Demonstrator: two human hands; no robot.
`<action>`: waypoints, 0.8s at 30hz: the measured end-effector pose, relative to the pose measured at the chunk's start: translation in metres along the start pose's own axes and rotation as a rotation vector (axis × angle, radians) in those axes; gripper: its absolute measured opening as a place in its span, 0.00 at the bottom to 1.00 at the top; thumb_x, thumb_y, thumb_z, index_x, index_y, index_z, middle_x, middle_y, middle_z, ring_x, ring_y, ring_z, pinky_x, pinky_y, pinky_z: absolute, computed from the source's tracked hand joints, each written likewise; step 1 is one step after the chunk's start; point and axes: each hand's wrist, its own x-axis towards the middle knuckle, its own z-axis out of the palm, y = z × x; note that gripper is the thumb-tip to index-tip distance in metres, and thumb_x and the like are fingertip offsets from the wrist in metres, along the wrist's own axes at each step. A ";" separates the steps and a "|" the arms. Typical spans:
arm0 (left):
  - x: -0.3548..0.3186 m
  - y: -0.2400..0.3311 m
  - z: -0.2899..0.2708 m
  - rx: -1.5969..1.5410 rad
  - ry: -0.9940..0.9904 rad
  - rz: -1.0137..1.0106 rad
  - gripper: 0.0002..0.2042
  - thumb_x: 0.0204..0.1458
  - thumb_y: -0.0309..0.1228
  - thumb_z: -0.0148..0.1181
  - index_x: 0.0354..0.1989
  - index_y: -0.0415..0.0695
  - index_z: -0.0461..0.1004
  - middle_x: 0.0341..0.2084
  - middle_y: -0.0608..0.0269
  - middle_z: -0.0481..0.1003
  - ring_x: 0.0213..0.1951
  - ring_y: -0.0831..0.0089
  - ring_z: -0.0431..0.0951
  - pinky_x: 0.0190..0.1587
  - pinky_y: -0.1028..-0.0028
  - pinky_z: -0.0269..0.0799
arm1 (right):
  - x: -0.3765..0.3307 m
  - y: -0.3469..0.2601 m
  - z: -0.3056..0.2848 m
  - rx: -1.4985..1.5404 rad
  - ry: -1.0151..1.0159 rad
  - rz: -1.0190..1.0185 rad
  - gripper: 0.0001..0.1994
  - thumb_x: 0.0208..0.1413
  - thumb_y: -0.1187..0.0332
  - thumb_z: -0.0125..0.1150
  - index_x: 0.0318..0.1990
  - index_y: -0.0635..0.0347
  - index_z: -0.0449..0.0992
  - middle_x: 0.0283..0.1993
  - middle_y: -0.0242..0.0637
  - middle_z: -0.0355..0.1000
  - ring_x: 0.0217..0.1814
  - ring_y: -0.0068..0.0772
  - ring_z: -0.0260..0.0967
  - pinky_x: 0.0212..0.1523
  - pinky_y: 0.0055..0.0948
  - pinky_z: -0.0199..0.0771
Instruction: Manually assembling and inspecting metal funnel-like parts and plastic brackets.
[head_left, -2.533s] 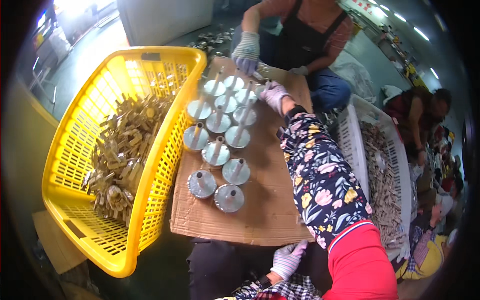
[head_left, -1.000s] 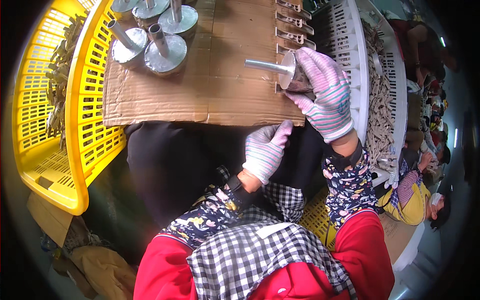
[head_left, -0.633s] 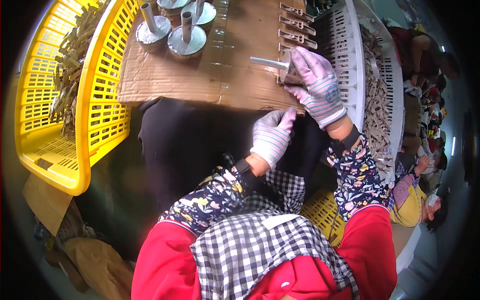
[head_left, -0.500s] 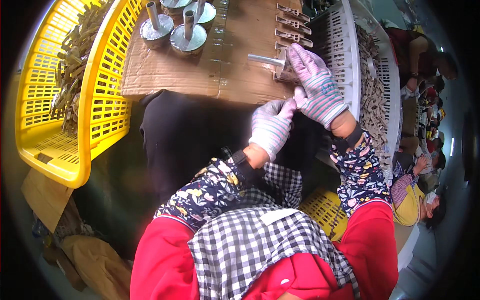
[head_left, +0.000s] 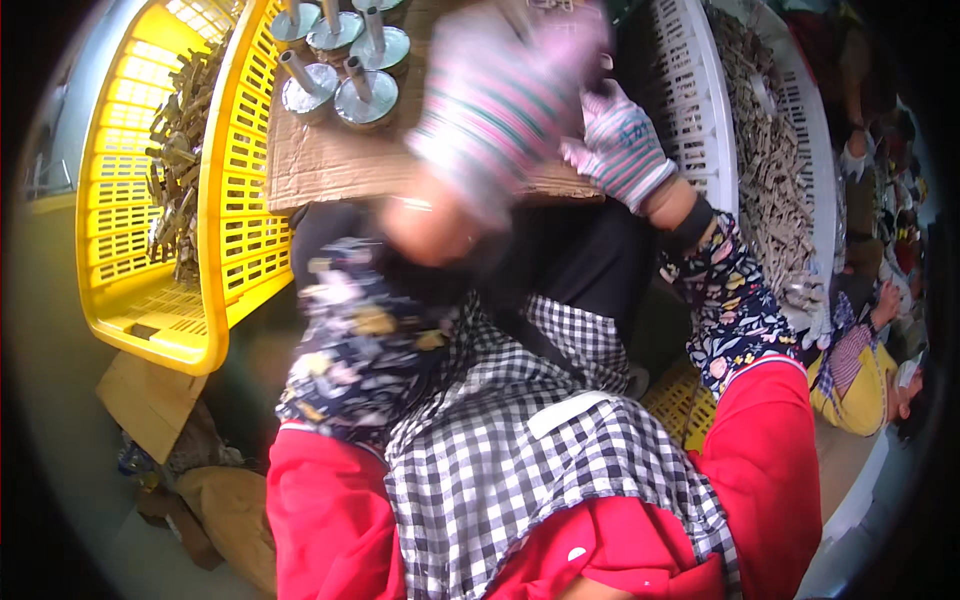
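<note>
My left hand, in a striped knit glove, is raised over the cardboard sheet and smeared by motion, so its fingers cannot be made out. Just right of it, my right hand in a matching glove stays over the board's right edge, fingers curled and thumb toward the left hand. Whatever lies in its grasp is hidden behind the left hand. Several round pieces with silvery tops and upright metal tubes stand at the board's far left, among them a front round piece.
To the left stands a yellow slotted basket holding metal clips. At right, a white slotted basket holds many small grey-brown clips. A yellow crate sits low beside my right arm. Other people sit at the far right.
My left hand has swung up and forward over the board from beside the right hand. The round piece with a metal rod, earlier at my right hand, is now out of sight. The view has shifted.
</note>
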 end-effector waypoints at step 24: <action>0.016 0.025 -0.005 -0.126 -0.420 -0.557 0.32 0.33 0.43 0.71 0.49 0.42 0.69 0.37 0.53 0.76 0.40 0.58 0.76 0.45 0.67 0.71 | 0.008 0.000 -0.012 0.992 -0.054 0.566 0.11 0.51 0.67 0.64 0.38 0.65 0.78 0.29 0.32 0.75 0.29 0.17 0.67 0.31 0.20 0.70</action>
